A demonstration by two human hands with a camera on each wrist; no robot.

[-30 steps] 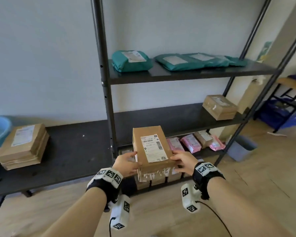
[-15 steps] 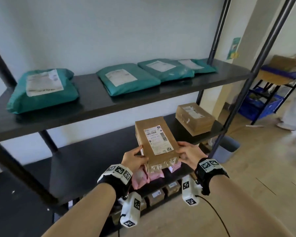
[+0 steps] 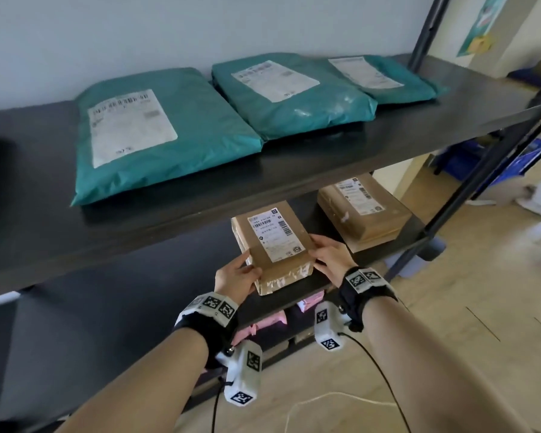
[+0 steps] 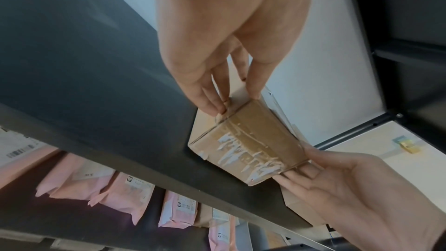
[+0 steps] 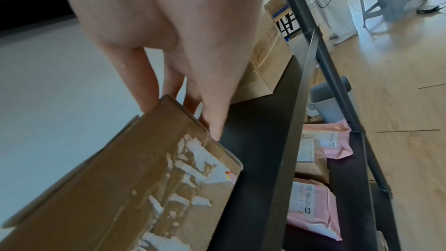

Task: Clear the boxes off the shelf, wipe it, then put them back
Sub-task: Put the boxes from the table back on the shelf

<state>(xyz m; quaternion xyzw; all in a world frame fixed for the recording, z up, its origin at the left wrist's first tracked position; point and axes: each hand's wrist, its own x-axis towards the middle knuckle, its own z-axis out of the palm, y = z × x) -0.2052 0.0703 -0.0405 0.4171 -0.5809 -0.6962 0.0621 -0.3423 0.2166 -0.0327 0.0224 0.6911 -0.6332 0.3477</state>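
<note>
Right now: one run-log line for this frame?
phase: restocking | held: cardboard box | left hand: grips near-left corner | right hand: grips near-right corner | target: middle shelf | neighbour: second box, apart

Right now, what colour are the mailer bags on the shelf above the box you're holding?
Teal green mailer bags with white labels, clearest in the head view.

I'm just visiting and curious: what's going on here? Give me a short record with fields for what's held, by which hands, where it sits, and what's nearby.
held: cardboard box with a shipping label
hands: left hand and right hand, one at each near corner
place: at the front edge of the middle shelf; whether it rests there is unclear
beside it: second cardboard box, to the right
shelf above: three teal mailer bags
shelf below: pink mailer bags
</note>
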